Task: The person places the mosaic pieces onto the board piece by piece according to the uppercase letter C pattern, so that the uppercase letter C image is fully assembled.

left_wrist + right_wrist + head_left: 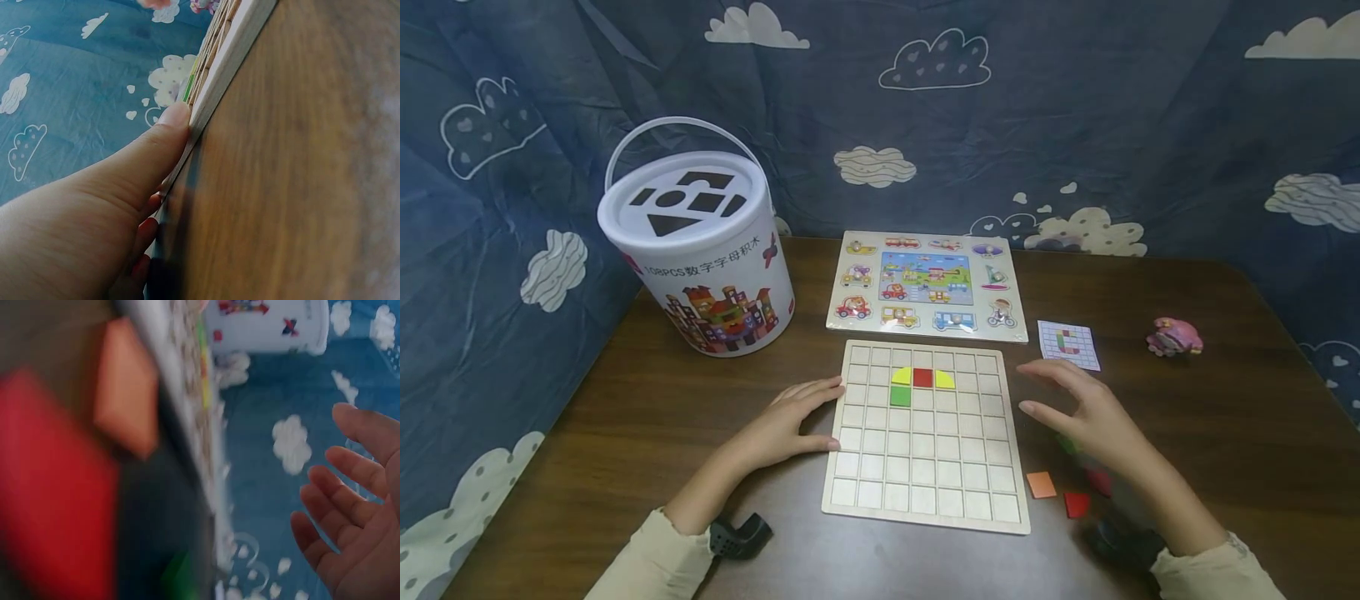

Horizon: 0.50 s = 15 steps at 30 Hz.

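You get soft, even light in the head view, with a pale sheen on the near part of the brown wood-grain counter (880, 571). Your right wrist view smears the flat red piece (56, 487) and the square orange piece (127, 390) far out of focus, while the blue cloud-printed cloth (262, 506) reads clearer; in your left wrist view, the counter blurs toward the right.
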Available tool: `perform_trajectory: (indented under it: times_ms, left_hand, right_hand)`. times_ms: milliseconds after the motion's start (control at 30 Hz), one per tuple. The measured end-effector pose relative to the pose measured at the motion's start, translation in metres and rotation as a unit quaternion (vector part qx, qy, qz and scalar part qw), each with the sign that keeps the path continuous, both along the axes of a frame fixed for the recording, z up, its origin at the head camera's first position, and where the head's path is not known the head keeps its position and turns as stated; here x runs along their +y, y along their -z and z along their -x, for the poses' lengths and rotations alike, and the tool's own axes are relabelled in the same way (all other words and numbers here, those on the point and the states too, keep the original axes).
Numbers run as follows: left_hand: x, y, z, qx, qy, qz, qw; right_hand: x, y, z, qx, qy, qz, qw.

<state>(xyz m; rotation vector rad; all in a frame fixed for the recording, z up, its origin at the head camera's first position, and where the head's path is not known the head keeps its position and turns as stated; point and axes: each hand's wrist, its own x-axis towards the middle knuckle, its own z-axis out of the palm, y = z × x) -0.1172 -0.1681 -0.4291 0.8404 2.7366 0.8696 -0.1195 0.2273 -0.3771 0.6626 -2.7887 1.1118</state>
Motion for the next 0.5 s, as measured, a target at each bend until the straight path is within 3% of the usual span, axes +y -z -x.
perform_trajectory:
  times_ms: [300, 500]
  left_hand:
    - [0.0, 0.0, 0.001, -0.005, 0.002, 0.003, 1.0]
    - [0.0, 0.001, 0.001, -0.007, 0.001, 0.006, 1.0]
  right_hand:
    - [0.042, 0.022, -0.017, -0.046, 0.022, -0.044, 0.998]
    - [0.057, 0.027, -0.021, -0.071, -0.013, -0.09, 0.993]
